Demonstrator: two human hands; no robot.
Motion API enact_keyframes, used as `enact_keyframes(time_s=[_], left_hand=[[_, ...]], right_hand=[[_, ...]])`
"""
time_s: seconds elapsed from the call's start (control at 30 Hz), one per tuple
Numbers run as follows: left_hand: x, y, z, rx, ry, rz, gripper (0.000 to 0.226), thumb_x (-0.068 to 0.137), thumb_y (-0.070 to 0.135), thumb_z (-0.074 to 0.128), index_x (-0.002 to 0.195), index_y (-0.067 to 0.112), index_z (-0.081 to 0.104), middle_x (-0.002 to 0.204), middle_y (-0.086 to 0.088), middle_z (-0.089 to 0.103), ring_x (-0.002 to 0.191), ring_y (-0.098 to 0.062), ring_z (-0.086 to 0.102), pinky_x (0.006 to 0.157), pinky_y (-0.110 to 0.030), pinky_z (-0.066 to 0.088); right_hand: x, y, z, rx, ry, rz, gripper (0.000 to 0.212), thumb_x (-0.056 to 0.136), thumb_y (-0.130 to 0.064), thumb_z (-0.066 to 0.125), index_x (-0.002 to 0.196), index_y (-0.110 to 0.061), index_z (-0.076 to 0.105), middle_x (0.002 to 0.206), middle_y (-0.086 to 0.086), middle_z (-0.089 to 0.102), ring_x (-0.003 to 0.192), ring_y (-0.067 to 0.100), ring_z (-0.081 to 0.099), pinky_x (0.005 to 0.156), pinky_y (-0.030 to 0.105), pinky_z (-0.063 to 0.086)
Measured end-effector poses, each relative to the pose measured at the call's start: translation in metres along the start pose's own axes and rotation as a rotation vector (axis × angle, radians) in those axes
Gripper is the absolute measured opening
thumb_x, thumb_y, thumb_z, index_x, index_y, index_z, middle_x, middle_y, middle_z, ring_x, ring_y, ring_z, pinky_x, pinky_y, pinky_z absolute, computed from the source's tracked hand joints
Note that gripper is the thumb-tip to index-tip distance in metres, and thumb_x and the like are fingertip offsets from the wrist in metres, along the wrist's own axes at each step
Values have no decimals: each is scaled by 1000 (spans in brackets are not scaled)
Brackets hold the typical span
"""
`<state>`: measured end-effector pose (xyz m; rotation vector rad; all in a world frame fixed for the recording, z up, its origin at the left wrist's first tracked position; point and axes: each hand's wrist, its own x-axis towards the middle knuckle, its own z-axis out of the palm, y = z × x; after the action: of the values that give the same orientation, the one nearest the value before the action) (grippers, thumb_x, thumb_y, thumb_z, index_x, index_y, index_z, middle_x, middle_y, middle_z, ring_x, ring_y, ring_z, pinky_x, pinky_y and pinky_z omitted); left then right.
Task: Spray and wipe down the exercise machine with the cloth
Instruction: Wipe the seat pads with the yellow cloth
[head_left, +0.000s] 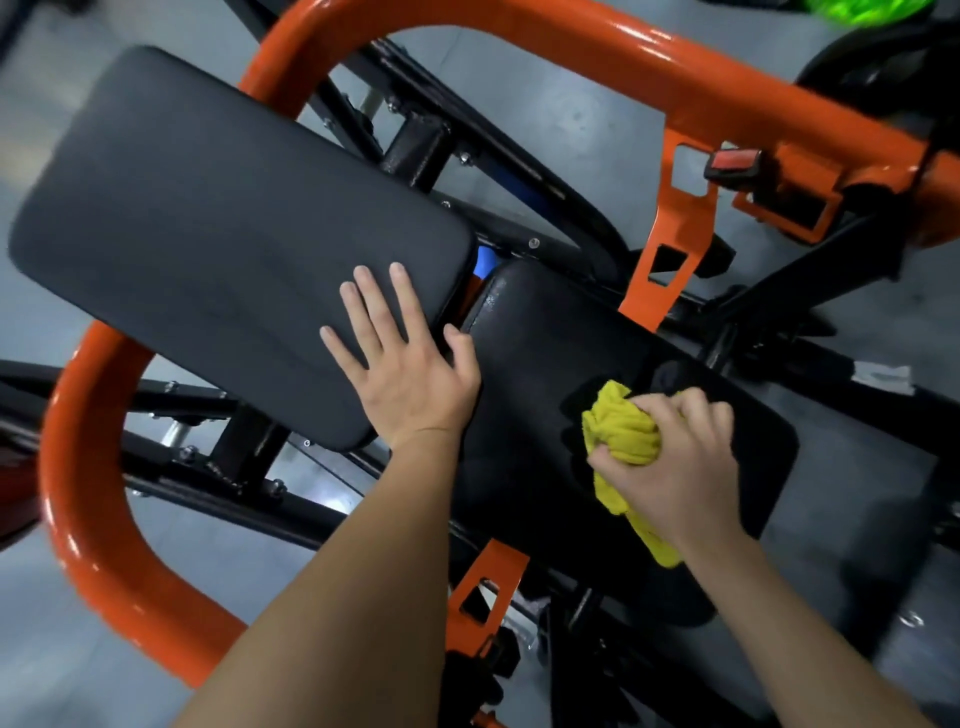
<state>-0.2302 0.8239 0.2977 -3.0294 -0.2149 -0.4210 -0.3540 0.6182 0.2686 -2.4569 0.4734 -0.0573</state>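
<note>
In the head view, the only one we have, the yellow cloth (623, 436) sits bunched at about 4 o'clock from the picture's centre, pressed onto the glossy seat pad (561, 332) of the exercise machine. The right hand (680, 462) grips it, fingers curled tight round the wad, and a tail of cloth trails under the wrist toward 5 o'clock. The left hand (405, 374) lies flat near the centre on the corner of the larger matte pad (218, 218). Its fingers are straight and spread, the thumb reaching toward the gap between the two pads.

We judge the cloth light, soft and limp. It bunches easily, so a full-palm hold on the wad suits it, while the loose tail could drag or snag. The pads look firm yet cushioned. The seat pad's sheen suggests it may be damp and slick, though we cannot be sure.

Around them, the orange tube frame (597, 47) sweeps from 12 to 3 o'clock and loops round at 8 o'clock. Black bars (810, 364) cross under the pads. An orange bracket (685, 218) at 2 o'clock crowds the seat pad's edge, with a red latch (732, 161) farther out, and we think the bracket could catch the cloth. A blue part (484, 262) shows in the gap. We see no spray bottle.
</note>
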Motion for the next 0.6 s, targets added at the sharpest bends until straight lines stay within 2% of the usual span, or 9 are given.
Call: enact_keyframes(time_s=[0.1,0.13,0.2,0.3,0.33,0.43,0.5,0.53,0.6], left_hand=[[0,1,1,2,0,7,77,96,44,37,165,17,18,172,-13,10,159,-29,8,125,-62,7],[0,1,1,3,0,8,76,96,44,37,165,17,18,172,-13,10,159,-29,8,125,-62,7],[0,-1,-1,-7,3,7,74,97,45,32,165,18,18,172,-13,11,159,-29,8,125,-61,7],[2,0,-3,-2,-32,23,69,105,49,-3,165,19,13,172,-12,9,159,-29,8,126,-59,6],[2,-2,-1,26,-37,28,70,105,50,-6,166,20,11,172,-11,8,159,-29,7,126,-59,7],[2,-9,12,99,-9,21,64,109,46,23,165,21,6,172,-9,8,159,-27,8,126,-58,12],[3,-11,15,124,40,-3,68,107,39,42,165,21,11,172,-10,13,158,-28,14,125,-59,18],[3,-11,14,130,63,-1,70,106,36,46,165,20,13,171,-11,16,158,-28,17,124,-59,20],[1,-6,8,51,37,14,71,102,40,40,165,19,16,171,-12,14,158,-29,14,125,-60,13]], right_hand=[[22,-20,-12,94,-79,154,34,67,-57,71,90,-33,64,92,-10,48,101,23,44,72,35,38],[29,-32,-14,143,-81,201,34,68,-58,70,92,-35,64,94,-9,50,103,25,45,75,36,38],[43,-64,-14,271,-65,179,42,65,-65,65,94,-34,65,95,-8,56,102,25,50,79,36,42],[68,-124,-10,519,-231,112,44,67,-64,69,84,-24,67,85,-7,69,88,18,64,78,33,52],[75,-140,-9,538,-312,99,42,70,-61,73,83,-22,68,81,-7,70,83,13,65,75,32,53],[84,-157,-4,468,-375,54,40,73,-59,75,82,-21,66,77,-8,68,77,7,61,67,30,50],[76,-146,1,453,-347,43,41,68,-64,70,82,-27,61,83,-8,65,85,16,61,72,34,51],[68,-137,2,437,-334,43,41,65,-65,68,83,-29,59,87,-8,62,90,20,60,76,37,52],[48,-108,2,427,-285,95,41,61,-63,66,87,-32,59,90,-7,60,93,23,59,79,39,52]])
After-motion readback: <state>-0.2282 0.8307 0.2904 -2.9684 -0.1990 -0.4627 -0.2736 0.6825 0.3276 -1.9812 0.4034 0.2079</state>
